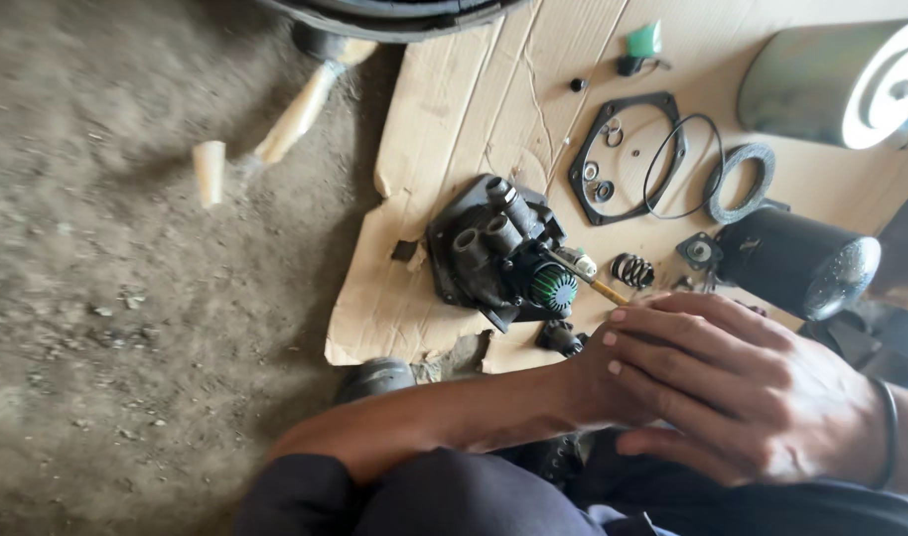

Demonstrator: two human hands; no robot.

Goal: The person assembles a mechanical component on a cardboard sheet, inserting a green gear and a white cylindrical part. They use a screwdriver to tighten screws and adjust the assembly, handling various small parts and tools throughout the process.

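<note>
From the head camera, your right hand (742, 397) lies flat and loosely spread at the lower right, fingers extended and together, palm down, resting over your left wrist. It grips nothing you can see. A dark bangle (889, 429) circles the right wrist. Your left hand (585, 372) is almost wholly covered by the right one; only its forearm shows, crossing from the lower middle toward the right, so you cannot tell how far it is opened or whether it has hold of anything.

Just beyond your fingertips, on a sheet of cardboard (474, 99) spread over the dirt floor, sits a black valve body (493, 253) with round ports on top and a green ribbed filter (554, 288) at its near end. A thin tool with a yellowish handle (595, 285) lies against it, close to your fingers. A small coil spring (631, 270) rests just to the right.

Farther back lie a black hexagonal plate (583, 164), a thin black O-ring (684, 167) and a grey ring gasket (740, 183), near one another. A black cylinder (796, 260) lies at the right, and a pale metal canister (836, 84) in the upper right corner.
</note>
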